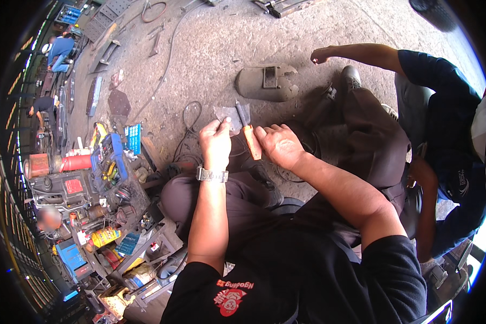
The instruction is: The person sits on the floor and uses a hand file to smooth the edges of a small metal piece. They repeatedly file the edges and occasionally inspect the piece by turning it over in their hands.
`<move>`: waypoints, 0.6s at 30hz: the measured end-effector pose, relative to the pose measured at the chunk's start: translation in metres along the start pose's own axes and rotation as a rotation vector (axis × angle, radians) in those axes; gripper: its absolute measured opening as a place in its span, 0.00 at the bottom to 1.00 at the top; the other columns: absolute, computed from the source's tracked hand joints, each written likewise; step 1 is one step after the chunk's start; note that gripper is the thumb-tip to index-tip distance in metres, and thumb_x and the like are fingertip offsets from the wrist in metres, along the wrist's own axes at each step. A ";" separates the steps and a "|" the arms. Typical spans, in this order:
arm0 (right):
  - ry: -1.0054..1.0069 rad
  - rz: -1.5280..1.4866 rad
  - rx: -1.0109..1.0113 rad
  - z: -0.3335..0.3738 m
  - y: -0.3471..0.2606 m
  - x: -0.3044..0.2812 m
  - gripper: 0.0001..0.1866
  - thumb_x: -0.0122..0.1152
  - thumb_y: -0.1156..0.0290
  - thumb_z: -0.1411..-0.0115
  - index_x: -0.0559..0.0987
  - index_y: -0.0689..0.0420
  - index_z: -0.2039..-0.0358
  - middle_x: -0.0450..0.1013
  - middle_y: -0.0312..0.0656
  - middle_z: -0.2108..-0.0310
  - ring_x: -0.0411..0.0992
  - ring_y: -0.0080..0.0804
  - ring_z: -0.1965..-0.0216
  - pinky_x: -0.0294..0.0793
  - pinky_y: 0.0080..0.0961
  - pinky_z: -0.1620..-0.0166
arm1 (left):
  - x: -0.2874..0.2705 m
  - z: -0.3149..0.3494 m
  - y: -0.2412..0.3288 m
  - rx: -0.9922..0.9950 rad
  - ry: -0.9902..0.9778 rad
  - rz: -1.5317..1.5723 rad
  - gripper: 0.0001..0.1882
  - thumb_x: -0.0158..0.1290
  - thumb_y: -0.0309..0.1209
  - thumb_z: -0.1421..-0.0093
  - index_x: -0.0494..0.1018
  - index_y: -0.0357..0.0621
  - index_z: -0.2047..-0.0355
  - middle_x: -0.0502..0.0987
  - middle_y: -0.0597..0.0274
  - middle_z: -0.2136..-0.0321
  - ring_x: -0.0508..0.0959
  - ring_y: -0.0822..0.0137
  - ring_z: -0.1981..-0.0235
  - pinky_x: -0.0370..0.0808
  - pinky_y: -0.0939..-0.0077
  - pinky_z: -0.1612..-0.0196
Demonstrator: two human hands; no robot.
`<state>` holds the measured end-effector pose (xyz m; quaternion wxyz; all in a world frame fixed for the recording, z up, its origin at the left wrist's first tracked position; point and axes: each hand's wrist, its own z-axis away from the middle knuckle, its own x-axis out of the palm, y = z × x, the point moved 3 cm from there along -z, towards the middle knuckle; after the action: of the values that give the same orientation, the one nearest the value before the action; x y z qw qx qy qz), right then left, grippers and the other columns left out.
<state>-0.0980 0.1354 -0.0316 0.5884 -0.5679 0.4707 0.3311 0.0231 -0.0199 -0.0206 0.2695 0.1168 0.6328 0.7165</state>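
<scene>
A black shirt fills the bottom of the frame, with both forearms reaching up toward the middle. The left hand is closed around a small grey metal piece, pinched at its edge. The right hand is wrapped loosely on an orange-handled tool whose dark tip rests on that piece. Judging by this, work on the piece looks mid-way; no finished result can be seen yet. A welding mask is lying on the concrete floor just above. Cluttered tool racks are seen at left, another person's arm upper right.
</scene>
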 end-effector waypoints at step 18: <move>0.013 -0.052 0.051 0.001 -0.001 0.003 0.10 0.57 0.69 0.41 0.72 0.54 0.59 0.80 0.42 0.67 0.80 0.39 0.62 0.75 0.37 0.56 | 0.003 0.005 0.009 -0.011 0.013 0.143 0.16 0.55 0.24 0.32 0.71 0.37 0.80 0.67 0.72 0.82 0.67 0.80 0.80 0.78 0.75 0.70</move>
<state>-0.0955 0.1360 -0.0343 0.6082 -0.5669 0.4677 0.3000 0.0206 -0.0142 -0.0114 0.2143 0.1556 0.6205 0.7382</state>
